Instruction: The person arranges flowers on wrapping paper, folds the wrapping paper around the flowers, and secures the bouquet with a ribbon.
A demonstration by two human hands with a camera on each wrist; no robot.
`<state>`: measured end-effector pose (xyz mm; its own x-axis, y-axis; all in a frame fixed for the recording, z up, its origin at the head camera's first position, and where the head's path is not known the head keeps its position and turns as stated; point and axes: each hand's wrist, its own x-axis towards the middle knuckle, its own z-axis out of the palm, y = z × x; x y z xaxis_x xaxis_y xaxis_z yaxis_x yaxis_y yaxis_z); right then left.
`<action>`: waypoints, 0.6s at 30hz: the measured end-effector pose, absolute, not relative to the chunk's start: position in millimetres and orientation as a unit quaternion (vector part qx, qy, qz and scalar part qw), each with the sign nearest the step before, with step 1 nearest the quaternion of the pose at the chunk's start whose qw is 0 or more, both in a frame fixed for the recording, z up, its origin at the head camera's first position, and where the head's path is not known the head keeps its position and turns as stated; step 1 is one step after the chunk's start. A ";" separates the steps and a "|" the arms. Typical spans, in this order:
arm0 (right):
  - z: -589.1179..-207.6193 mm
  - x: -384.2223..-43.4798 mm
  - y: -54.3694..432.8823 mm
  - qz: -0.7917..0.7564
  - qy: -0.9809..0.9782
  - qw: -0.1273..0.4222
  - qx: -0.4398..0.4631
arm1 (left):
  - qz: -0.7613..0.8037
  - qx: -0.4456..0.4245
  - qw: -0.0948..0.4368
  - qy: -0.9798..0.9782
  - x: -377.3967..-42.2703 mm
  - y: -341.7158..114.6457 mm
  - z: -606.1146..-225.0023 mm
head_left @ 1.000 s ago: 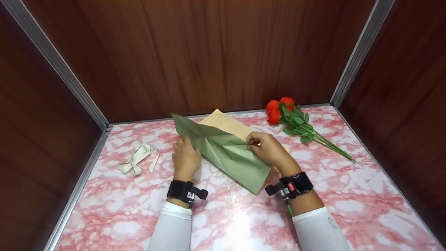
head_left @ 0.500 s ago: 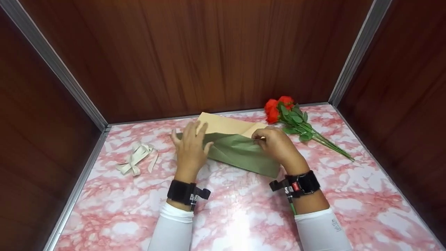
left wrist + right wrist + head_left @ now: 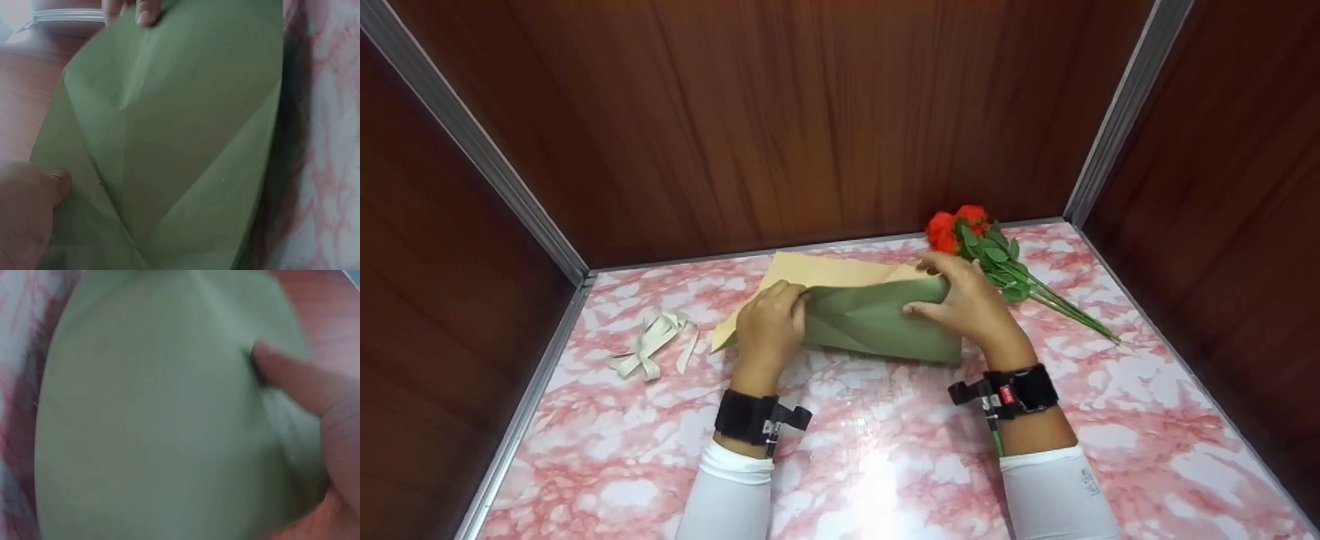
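Observation:
A creased sheet of wrapping paper (image 3: 870, 322), green on the near face with a beige part (image 3: 832, 268) behind, stands partly raised in mid-table. Whether it is one two-toned sheet or two, I cannot tell. My left hand (image 3: 770, 322) grips its left part, the thumb on the green face in the left wrist view. At the upper right edge my right hand (image 3: 971, 304) holds the paper between thumb and fingers. Its thumb (image 3: 287, 374) lies against the green face, blurred in the right wrist view. The fingertips behind the paper are mostly hidden.
Red artificial roses (image 3: 952, 229) with green leaves and long stems lie at the back right, just behind my right hand. A cream ribbon (image 3: 656, 341) lies on the left. Dark wood panels (image 3: 810, 127) enclose the pink marbled table (image 3: 840, 465).
The paper has turned from a slant to nearly level. My left hand has lifted, spread its fingers, then taken the paper's left part. My right hand has loosened its tight pinch, with thumb and fingers spread wider.

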<state>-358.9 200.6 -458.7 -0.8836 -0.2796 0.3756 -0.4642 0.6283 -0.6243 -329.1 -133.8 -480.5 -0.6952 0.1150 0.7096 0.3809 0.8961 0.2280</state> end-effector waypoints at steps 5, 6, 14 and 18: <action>-461.6 -363.7 225.2 0.507 -0.838 0.056 0.196 | -0.271 -0.097 0.358 -0.888 -322.9 -142.0 -465.4; -463.2 -364.8 229.8 0.517 -0.832 0.046 0.194 | -0.292 -0.089 0.359 -0.882 -321.7 -143.8 -462.7; -472.5 -375.1 250.1 0.545 -0.822 0.065 0.149 | -0.453 -0.044 0.335 -0.825 -315.1 -156.7 -447.2; -476.5 -378.5 255.6 0.547 -0.821 0.128 0.100 | -0.535 -0.008 0.312 -0.785 -318.1 -163.8 -445.1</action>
